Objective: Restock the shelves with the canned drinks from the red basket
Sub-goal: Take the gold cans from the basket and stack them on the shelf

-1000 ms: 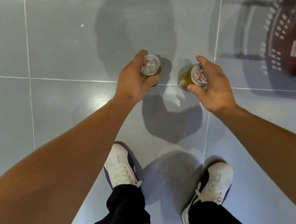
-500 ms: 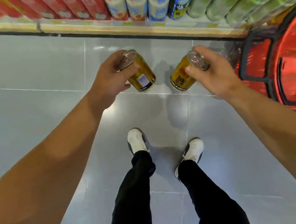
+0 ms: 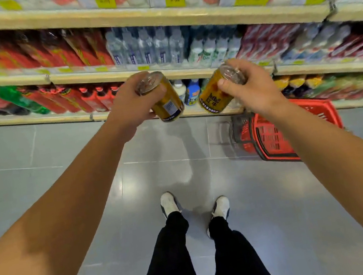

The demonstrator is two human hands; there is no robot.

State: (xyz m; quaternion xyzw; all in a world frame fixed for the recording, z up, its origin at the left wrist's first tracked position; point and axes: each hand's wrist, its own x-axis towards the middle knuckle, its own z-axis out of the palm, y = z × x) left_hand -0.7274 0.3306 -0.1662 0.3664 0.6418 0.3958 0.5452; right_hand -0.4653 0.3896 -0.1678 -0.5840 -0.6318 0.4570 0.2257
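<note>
A shop aisle with a grey tiled floor [image 3: 65, 154] runs in front of long cream-edged shelves [image 3: 153, 16] that fill the far side of the scene. The shelves are packed with drinks, blurred by motion: red and dark bottles at the far left, clear water bottles [image 3: 145, 46] in the middle row, more red and pale bottles at the right. Yellow price tags [image 3: 175, 1] sit along the shelf fronts.

Two bare arms reach forward from the near edge. The left hand [image 3: 133, 104] is clamped around a gold can [image 3: 167, 101], fingers wrapped over its upper part. The can tilts, its silver top toward the near left and its base pointing toward the lowest shelf. It is yellow-gold with a dark band at the base and a small pale label panel with fine print on the side.

The right hand [image 3: 251, 89] is closed on a second gold can [image 3: 215, 95], thumb pressed against the side just under the rim. This can leans the opposite way, its silver top to the right, and red and dark lettering shows on its gold side. The two cans are near each other, apart, held in the air in front of the lower shelves.

A red basket [image 3: 270, 142] with a black rim stands on the floor at the right, partly hidden by the right forearm. White shoes [image 3: 169, 204] and black trousers [image 3: 170, 256] show below.
</note>
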